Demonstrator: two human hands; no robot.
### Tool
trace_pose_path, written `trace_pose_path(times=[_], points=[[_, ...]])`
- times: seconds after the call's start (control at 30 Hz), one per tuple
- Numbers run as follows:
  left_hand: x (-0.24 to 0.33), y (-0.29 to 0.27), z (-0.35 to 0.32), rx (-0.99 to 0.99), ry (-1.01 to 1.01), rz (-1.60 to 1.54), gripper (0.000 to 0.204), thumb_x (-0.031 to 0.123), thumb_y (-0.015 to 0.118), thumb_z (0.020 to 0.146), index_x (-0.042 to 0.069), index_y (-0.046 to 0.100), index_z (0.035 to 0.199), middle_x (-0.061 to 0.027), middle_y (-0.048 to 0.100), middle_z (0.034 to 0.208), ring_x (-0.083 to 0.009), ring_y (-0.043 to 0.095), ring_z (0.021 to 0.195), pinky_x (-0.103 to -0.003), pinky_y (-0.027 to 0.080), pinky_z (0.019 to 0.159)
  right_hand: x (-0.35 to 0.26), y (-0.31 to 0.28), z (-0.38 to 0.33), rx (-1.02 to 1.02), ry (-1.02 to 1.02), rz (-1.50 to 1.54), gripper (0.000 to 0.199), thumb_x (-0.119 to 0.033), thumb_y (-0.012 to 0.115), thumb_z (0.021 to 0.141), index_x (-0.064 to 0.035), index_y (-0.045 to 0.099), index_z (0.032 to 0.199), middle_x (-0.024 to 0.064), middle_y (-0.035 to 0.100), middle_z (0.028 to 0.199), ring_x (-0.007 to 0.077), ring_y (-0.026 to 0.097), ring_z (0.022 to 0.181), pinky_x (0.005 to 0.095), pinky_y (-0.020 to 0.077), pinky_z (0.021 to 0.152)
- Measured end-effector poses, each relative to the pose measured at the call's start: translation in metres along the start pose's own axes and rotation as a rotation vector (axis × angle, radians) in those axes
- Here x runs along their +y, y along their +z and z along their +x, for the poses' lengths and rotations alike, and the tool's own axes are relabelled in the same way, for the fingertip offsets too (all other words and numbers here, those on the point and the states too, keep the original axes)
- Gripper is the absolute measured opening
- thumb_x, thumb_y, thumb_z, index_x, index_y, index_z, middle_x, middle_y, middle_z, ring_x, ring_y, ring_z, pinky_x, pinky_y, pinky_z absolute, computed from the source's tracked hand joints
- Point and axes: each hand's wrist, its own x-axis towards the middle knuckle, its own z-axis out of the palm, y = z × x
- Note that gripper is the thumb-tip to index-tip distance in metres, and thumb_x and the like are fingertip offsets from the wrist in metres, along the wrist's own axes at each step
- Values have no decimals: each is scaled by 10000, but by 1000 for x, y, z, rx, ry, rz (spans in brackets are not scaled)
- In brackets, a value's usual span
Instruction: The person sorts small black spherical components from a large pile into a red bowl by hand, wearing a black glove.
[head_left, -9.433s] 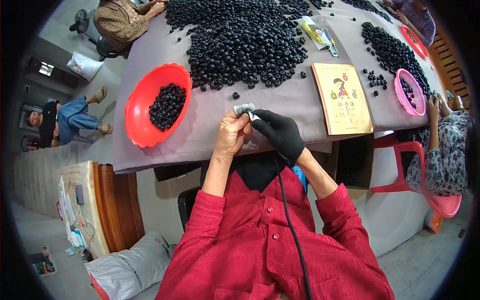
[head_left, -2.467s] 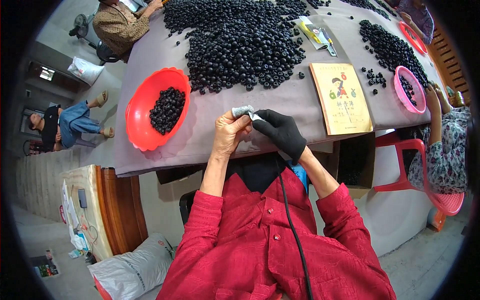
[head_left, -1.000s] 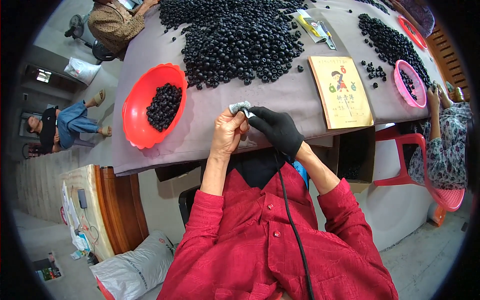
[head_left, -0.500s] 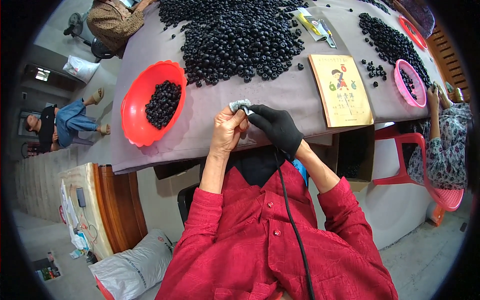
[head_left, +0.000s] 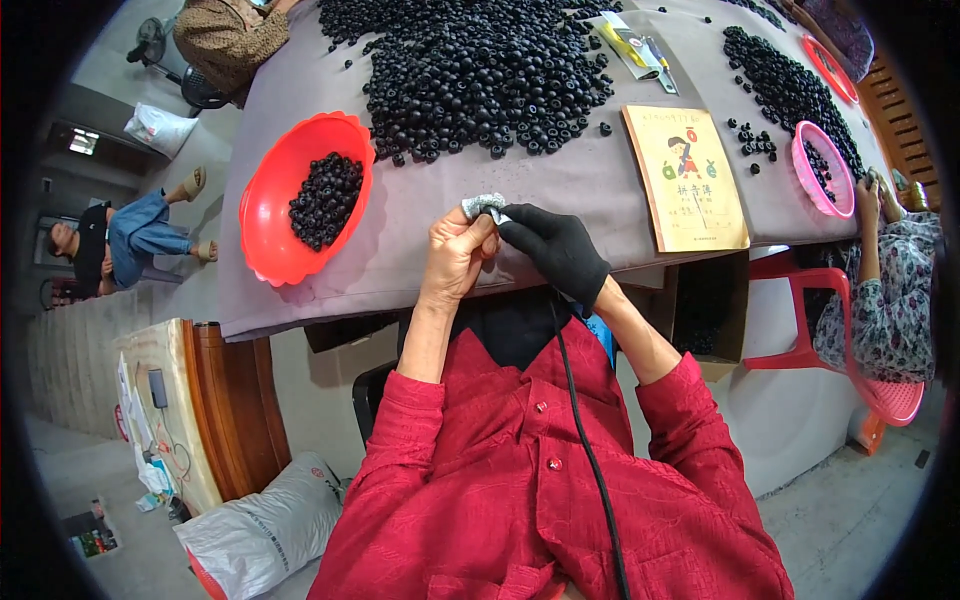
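My left hand [head_left: 459, 250] is bare, with a speckled grey-white wrap around its index fingertip. Thumb and index finger pinch together on something small and dark, mostly hidden. Right against those fingertips is my right hand [head_left: 556, 250], in a black glove, its fingers closed too. A pale sliver shows between the two hands, but I cannot tell what it is. Both hands are above the near edge of the cloth-covered table [head_left: 420, 200]. To their left stands a red scalloped bowl [head_left: 262, 215] partly filled with small black ring-like pieces [head_left: 325, 200].
A large heap of black pieces [head_left: 480, 80] covers the table's far middle. On the right lie a yellow booklet [head_left: 687, 180], a packaged yellow tool [head_left: 632, 45] and a pink basket [head_left: 808, 165]. Another person's hand [head_left: 868, 195] is beside that basket. A black cord [head_left: 580, 430] hangs down my front.
My hands stay together in nearly the same place. The right fingers have shifted slightly against the left fingertips, and the pale sliver shows less. The whole view has moved a little.
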Motion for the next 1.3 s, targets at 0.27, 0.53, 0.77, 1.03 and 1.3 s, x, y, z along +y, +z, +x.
trace_pose_path(times=[0.27,0.53,0.77,1.03,1.3], points=[[1,0,-1,4,-7,16,171,44,546,864,-18,593,1016,-13,545,651,-78,462,546,-203,388,533,4,2,0,8,-2,-18,339,-338,520,864,-90,603,1080,142,638,932,296,623,846,334,470,725],[-1,-2,-1,-28,10,19,179,47,548,864,-12,594,1026,-11,548,655,-71,465,549,-192,383,525,-4,0,0,-31,94,-25,292,-206,540,875,-4,582,1081,109,636,955,145,598,884,275,447,793],[-1,0,-1,-22,12,81,183,60,554,863,-6,596,1029,-8,547,659,-70,467,551,-189,375,508,-5,-1,1,-16,100,16,287,-211,543,874,0,588,1064,97,639,940,138,592,881,274,446,789],[-1,-2,1,-24,-7,-55,188,82,549,873,8,594,1040,2,538,650,-68,439,542,-206,372,539,3,1,-2,-9,57,69,309,-263,554,862,-41,599,1072,107,649,914,158,611,843,283,461,746],[-1,-5,1,-46,-13,-87,190,89,551,873,17,593,1043,7,531,641,-67,432,544,-204,364,538,-3,-3,-2,-27,21,107,335,-307,564,852,-65,607,1079,122,657,909,193,640,831,294,473,723]])
